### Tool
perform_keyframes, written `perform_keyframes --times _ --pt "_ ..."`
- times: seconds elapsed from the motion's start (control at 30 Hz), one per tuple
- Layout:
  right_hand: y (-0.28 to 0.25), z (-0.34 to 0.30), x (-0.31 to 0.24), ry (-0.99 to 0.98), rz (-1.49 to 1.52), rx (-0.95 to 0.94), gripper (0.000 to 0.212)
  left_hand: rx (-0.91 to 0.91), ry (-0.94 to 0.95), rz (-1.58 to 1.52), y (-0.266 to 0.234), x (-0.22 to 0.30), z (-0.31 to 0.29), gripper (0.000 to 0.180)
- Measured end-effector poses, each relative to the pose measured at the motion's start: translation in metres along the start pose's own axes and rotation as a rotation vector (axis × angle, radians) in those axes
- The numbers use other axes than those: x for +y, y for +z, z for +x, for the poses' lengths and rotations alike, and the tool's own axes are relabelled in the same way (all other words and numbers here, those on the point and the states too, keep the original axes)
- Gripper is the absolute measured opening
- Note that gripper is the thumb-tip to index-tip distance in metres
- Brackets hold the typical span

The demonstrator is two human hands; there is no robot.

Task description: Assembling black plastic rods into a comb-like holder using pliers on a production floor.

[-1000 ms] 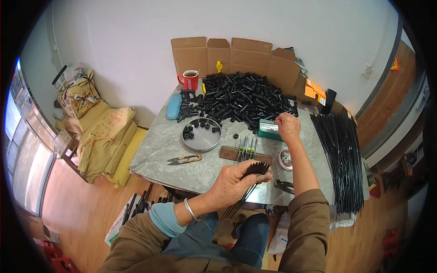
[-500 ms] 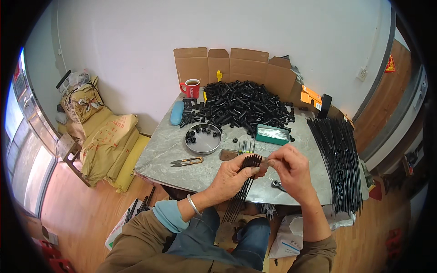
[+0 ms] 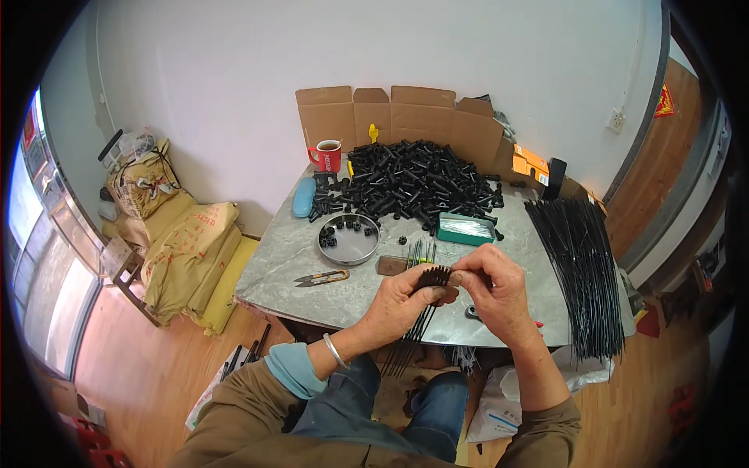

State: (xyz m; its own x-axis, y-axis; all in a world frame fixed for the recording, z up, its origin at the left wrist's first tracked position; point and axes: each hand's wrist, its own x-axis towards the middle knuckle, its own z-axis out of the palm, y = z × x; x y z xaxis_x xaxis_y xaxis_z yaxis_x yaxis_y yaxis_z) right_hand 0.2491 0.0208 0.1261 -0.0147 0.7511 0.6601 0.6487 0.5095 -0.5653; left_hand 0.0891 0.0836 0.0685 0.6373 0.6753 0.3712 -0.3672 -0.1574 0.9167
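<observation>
Head view: a slanting bundle of thin, dark rods is grasped in the left hand at the near edge of the grey marbled bench. At its broader, ridged top, the right hand's fingers are pinched; any small piece held cannot be made out. Rod-end work seems in hand; precise fingertip placement appears called for.

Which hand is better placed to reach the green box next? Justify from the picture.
Probably the right: the right hand is nearer the green box, while the left hand grips the black rods.
</observation>
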Motion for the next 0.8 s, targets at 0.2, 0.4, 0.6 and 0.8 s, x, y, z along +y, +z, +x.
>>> perform_keyframes --times 0.2,0.4,0.6,0.8 --pt "-0.009 0.006 -0.003 -0.122 -0.463 -0.042 0.012 0.012 -0.031 -0.027 -0.002 0.0 0.0 0.021" --pt "-0.005 0.005 -0.007 -0.111 -0.244 -0.018 0.011 -0.028 -0.028 0.001 -0.005 -0.001 0.001 0.021" --pt "-0.011 0.009 -0.016 -0.302 -0.455 0.008 0.013 -0.046 -0.061 -0.064 -0.006 0.002 0.002 0.021" --pt "-0.009 0.007 -0.016 -0.292 -0.429 -0.003 0.012 -0.067 -0.098 -0.108 -0.008 0.004 0.002 0.022"
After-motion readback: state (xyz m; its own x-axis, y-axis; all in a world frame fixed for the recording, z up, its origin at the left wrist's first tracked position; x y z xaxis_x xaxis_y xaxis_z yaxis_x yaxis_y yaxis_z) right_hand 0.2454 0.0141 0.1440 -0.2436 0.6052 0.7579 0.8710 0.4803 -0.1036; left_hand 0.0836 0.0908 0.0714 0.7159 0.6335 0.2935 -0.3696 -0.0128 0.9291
